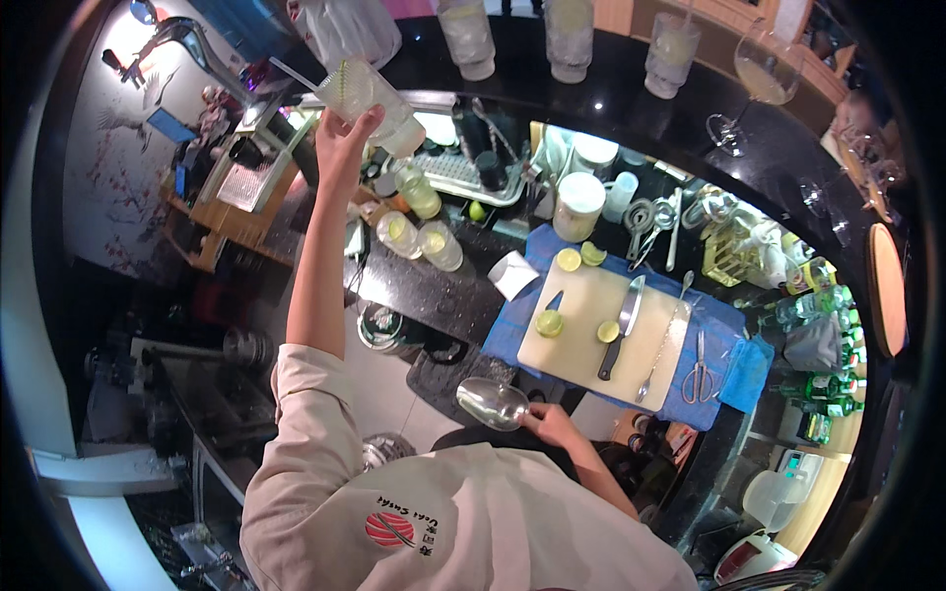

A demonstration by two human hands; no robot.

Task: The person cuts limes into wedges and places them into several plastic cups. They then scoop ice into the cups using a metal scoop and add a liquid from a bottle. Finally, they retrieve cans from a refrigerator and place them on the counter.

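Observation:
My left hand (pixel 347 133) is raised over the bar's left part and grips a ribbed drinking glass (pixel 380 111) with ice, a lime slice and a straw in it. Close to my body, my right hand (pixel 548 425) holds a metal ice scoop (pixel 494 403) by its handle. The scoop's bowl points left. Beyond it, a white cutting board (pixel 584 295) lies on a blue cloth (pixel 510 325), bearing a knife (pixel 628 318), cut limes (pixel 549 323) and a long bar spoon (pixel 665 340).
Two glasses with lime (pixel 441 246) stand left of the board, near a jar (pixel 417 190). Scissors (pixel 698 373) lie on the cloth's right side. A white-lidded tub (pixel 580 207) stands behind the board. Several filled glasses (pixel 569 44) and a stemmed glass (pixel 765 66) line the raised black counter.

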